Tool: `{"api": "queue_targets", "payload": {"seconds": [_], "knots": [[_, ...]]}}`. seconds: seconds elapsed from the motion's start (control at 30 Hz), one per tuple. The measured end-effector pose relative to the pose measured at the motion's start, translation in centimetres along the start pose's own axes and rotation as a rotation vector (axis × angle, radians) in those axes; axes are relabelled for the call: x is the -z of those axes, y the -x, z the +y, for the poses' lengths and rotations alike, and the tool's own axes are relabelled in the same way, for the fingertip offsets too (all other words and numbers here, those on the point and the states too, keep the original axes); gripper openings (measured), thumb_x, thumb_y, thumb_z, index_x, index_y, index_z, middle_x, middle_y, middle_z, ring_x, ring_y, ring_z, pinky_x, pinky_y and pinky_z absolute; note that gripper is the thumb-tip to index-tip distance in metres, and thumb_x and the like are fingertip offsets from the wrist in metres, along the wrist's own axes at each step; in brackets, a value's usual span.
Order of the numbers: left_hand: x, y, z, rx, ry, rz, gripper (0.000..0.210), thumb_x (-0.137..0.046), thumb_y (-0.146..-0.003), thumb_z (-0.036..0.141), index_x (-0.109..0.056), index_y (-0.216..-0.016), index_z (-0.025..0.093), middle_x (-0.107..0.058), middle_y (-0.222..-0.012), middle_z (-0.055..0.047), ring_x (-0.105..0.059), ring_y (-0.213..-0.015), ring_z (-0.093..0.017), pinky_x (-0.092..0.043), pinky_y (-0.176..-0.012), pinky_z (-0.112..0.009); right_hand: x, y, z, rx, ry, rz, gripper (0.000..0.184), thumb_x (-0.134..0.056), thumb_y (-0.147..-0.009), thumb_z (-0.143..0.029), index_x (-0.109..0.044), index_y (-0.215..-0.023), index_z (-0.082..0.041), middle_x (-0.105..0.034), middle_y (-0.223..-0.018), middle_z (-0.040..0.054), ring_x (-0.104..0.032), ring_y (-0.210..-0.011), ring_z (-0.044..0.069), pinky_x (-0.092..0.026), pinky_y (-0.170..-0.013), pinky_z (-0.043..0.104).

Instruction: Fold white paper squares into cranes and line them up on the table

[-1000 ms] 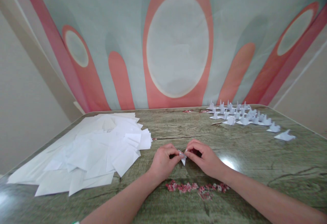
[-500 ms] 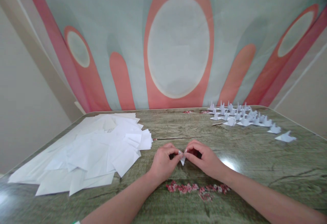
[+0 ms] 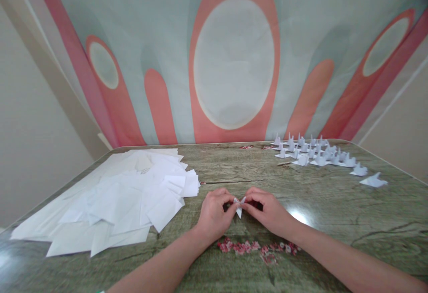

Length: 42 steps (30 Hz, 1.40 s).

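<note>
Between my hands is a small white folded paper piece [image 3: 239, 212], its pointed end toward me and two narrow points standing up. My left hand [image 3: 217, 212] pinches its left side between thumb and fingers. On the other side, my right hand [image 3: 265, 208] pinches the right point in the same way. Fingertips hide part of the folds. Both hands are just above the wood-patterned table [image 3: 247, 266], near its middle.
A spread heap of white paper sheets [image 3: 113, 199] covers the table's left side. Several white origami cranes [image 3: 321, 158] stand in rows at the back right, one crane [image 3: 374, 180] nearer the right edge. A patterned backdrop [image 3: 234, 61] rises behind the table.
My hands have shifted very slightly toward me. The right point of the folded paper now shows more, tilted outward in my right fingers. Both pinches are kept.
</note>
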<state>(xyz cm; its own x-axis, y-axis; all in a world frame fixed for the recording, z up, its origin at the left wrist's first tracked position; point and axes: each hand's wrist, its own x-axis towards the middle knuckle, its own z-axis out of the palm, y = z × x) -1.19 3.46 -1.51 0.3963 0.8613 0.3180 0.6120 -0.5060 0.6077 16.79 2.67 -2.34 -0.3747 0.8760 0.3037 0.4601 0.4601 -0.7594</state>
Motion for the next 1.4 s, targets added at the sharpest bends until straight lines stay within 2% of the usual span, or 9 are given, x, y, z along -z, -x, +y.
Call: {"api": "queue_targets", "payload": {"seconds": [0.23, 0.43, 0.73, 0.97, 1.27, 1.4], "knots": [[-0.01, -0.04, 0.14, -0.019, -0.023, -0.012, 0.013, -0.057, -0.079, 0.023, -0.062, -0.068, 0.019, -0.059, -0.07, -0.001, -0.054, -0.07, -0.015, -0.04, -0.068, -0.024, -0.27, 0.24, 0.06, 0.04, 0.078, 0.018, 0.018, -0.05, -0.086, -0.025, -0.054, -0.07, -0.018, -0.051, -0.072, 0.0008, -0.049, -0.067, 0.014, -0.039, -0.062, 0.026], [-0.27, -0.23, -0.27, -0.004, 0.078, -0.014, 0.011, -0.055, -0.081, 0.024, -0.064, -0.075, 0.019, -0.061, -0.073, -0.001, -0.056, -0.072, -0.014, -0.041, -0.069, -0.024, -0.02, 0.29, 0.16, 0.054, 0.153, 0.072, 0.016, -0.047, -0.086, -0.022, -0.049, -0.071, -0.019, -0.051, -0.074, 0.0023, -0.048, -0.067, 0.015, -0.039, -0.063, 0.028], [-0.24, -0.38, -0.62, 0.055, 0.132, 0.02, 0.011, -0.056, -0.08, 0.022, -0.063, -0.073, 0.017, -0.06, -0.072, 0.0, -0.056, -0.072, -0.014, -0.041, -0.068, -0.024, 0.24, -0.17, 0.59, 0.021, 0.097, 0.041, 0.015, -0.049, -0.086, -0.024, -0.052, -0.072, -0.018, -0.053, -0.075, 0.0017, -0.05, -0.069, 0.014, -0.039, -0.064, 0.027], [-0.22, -0.41, -0.38, 0.047, 0.159, -0.003, 0.013, -0.056, -0.081, 0.025, -0.066, -0.078, 0.018, -0.061, -0.074, -0.001, -0.057, -0.073, -0.014, -0.042, -0.07, -0.024, 0.34, -0.09, 0.64, 0.033, 0.07, 0.028, 0.016, -0.049, -0.086, -0.023, -0.053, -0.071, -0.018, -0.053, -0.075, 0.0017, -0.051, -0.07, 0.014, -0.039, -0.064, 0.027], [-0.29, -0.36, -0.54, 0.058, 0.14, 0.009, 0.014, -0.055, -0.081, 0.024, -0.062, -0.071, 0.017, -0.058, -0.069, 0.0, -0.055, -0.069, -0.013, -0.04, -0.066, -0.023, 0.26, -0.31, 0.66, 0.001, 0.029, 0.039, 0.017, -0.05, -0.085, -0.021, -0.052, -0.069, -0.018, -0.053, -0.075, 0.0011, -0.051, -0.071, 0.014, -0.038, -0.065, 0.025], [-0.36, -0.38, -0.7, 0.032, 0.159, -0.008, 0.015, -0.053, -0.082, 0.025, -0.064, -0.076, 0.018, -0.059, -0.072, 0.0, -0.055, -0.071, -0.013, -0.04, -0.068, -0.024, 0.22, -0.4, 0.93, -0.003, 0.021, 0.049, 0.018, -0.05, -0.084, -0.021, -0.051, -0.067, -0.018, -0.052, -0.073, 0.0003, -0.05, -0.069, 0.013, -0.037, -0.064, 0.025]]}}
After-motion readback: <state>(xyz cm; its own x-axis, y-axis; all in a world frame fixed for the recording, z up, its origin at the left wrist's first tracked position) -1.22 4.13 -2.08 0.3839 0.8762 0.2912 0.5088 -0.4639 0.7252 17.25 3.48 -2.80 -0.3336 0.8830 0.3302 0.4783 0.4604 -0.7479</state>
